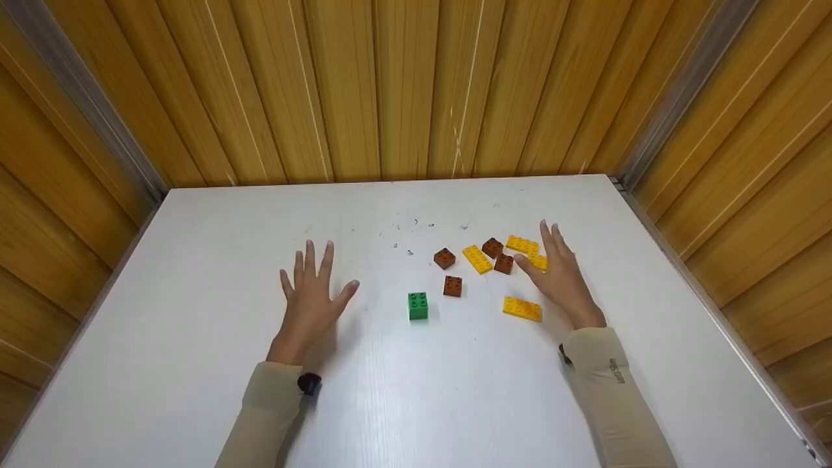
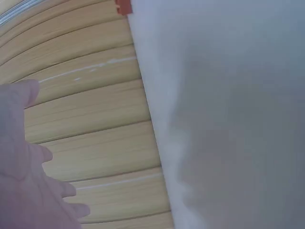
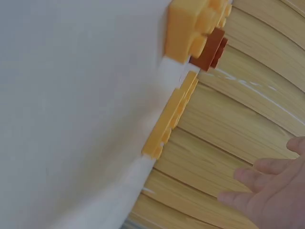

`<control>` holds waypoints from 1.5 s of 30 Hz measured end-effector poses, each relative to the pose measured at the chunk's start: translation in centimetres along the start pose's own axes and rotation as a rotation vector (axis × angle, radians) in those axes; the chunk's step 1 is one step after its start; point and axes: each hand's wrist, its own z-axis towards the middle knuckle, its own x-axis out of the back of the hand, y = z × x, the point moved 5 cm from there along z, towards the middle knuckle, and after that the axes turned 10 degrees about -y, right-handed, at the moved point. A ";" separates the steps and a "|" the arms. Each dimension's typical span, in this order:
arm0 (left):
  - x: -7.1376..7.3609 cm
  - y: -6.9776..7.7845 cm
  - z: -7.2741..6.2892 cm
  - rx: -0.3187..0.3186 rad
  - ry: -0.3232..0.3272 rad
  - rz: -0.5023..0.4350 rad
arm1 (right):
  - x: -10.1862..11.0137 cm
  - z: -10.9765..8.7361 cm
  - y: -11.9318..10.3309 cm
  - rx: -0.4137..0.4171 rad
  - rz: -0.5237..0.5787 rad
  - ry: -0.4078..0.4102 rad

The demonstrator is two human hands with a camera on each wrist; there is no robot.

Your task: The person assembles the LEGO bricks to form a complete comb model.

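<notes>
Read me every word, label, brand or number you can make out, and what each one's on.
"Let's Slim", probably: small dark lettering running lengthwise on the right sleeve, too soft to be certain.
Fainter print lower on that sleeve: too small to read.
Green brick, yellow bricks, brown bricks: no text I can make out.

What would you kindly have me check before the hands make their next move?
1. Left hand free: ok, fingers spread, holding nothing.
2. Right hand free: ok, holding nothing.
3. Green brick studs up and standing apart: ok.
4. Four brown bricks studs up: ok.
5. All yellow bricks fully visible in the head view: not ok, the right hand partly covers one.
6. Gap between the two brown bricks nearest the right hand: cannot tell.
</notes>
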 end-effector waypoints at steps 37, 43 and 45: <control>-9.6 4.1 0.9 -0.166 -0.436 -0.941 | -4.7 2.4 -3.9 0.206 0.342 -0.438; -9.9 4.4 0.8 -0.119 -0.380 -0.864 | -5.5 2.8 -4.1 0.181 0.323 -0.469; -10.1 4.6 0.8 -0.095 -0.365 -0.818 | -5.7 2.9 -4.1 0.175 0.313 -0.480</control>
